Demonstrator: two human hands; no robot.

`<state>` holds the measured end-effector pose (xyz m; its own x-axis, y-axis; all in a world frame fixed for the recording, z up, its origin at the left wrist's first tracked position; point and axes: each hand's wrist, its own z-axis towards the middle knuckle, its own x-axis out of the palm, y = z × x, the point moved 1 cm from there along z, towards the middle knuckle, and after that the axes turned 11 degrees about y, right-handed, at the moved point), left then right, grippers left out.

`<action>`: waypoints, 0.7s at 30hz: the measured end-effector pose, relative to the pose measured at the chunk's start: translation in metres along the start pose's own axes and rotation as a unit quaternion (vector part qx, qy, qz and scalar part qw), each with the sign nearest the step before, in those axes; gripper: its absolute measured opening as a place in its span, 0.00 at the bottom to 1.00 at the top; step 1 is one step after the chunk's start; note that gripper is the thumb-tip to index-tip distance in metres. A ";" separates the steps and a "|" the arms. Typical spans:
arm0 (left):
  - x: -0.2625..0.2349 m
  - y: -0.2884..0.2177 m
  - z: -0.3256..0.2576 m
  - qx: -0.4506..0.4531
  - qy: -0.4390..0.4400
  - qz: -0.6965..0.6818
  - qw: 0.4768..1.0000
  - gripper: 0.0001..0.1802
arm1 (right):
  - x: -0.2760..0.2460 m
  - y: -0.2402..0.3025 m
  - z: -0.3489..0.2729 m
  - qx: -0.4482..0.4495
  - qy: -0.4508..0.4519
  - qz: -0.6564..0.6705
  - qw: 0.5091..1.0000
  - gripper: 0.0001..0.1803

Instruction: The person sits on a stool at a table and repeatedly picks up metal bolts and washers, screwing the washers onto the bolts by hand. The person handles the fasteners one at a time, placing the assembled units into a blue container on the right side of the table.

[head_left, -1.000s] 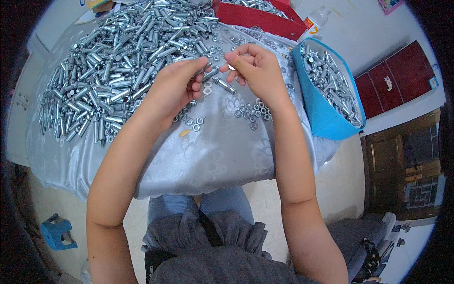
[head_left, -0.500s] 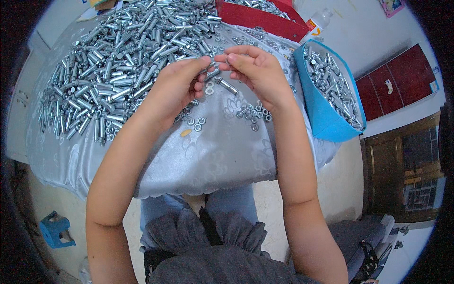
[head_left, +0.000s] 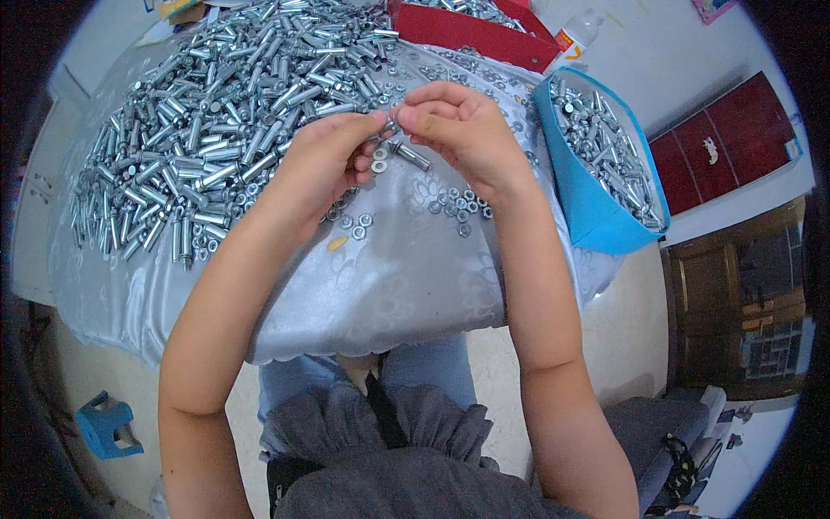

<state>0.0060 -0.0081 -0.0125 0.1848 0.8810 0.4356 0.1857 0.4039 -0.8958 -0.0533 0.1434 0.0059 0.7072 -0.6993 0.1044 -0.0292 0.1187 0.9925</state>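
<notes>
Both my hands meet above the cloth-covered table, fingertips nearly touching. Pinched between thumb and fingers of my left hand (head_left: 333, 147) is a small shiny bolt (head_left: 391, 129), mostly hidden. My right hand (head_left: 458, 130) has its thumb and forefinger pressed together at that bolt's end; what they hold is hidden. Just below the fingertips lie a sleeve anchor bolt (head_left: 411, 156) and two flat washers (head_left: 379, 161). Loose hex nuts (head_left: 460, 204) are grouped under my right wrist, and more nuts (head_left: 360, 232) lie beside my left wrist.
A large heap of metal anchor bolts (head_left: 216, 121) covers the table's left side. On the right stands a blue bin (head_left: 596, 195) full of bolts. A red box (head_left: 475, 36) with bolts and a white bottle (head_left: 577, 39) are at the back. Scattered washers (head_left: 484, 78) lie before the red box.
My right fingertips have come in against the left ones, closing the small gap between them. The whole view has shifted slightly; the heap and bins stay as they were.
</notes>
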 end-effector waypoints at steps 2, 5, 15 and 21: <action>-0.001 0.002 0.000 0.006 0.004 -0.005 1.000 0.09 | 0.000 -0.002 0.001 0.003 0.020 0.010 1.000 0.12; -0.002 0.002 0.000 0.016 0.018 -0.010 1.000 0.09 | -0.001 -0.006 0.002 0.020 0.025 0.044 0.999 0.13; -0.002 0.000 -0.001 0.028 0.052 -0.056 0.997 0.08 | 0.002 -0.001 -0.001 0.050 0.120 0.102 0.986 0.10; -0.004 0.000 -0.001 0.014 0.081 -0.021 0.996 0.08 | 0.001 -0.003 -0.001 0.053 0.128 0.100 0.985 0.09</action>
<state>0.0067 -0.0116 -0.0145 0.3313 0.8123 0.4801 0.1707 0.4488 -0.8772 -0.0515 0.1433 0.0025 0.8341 -0.4678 0.2921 -0.2499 0.1516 0.9563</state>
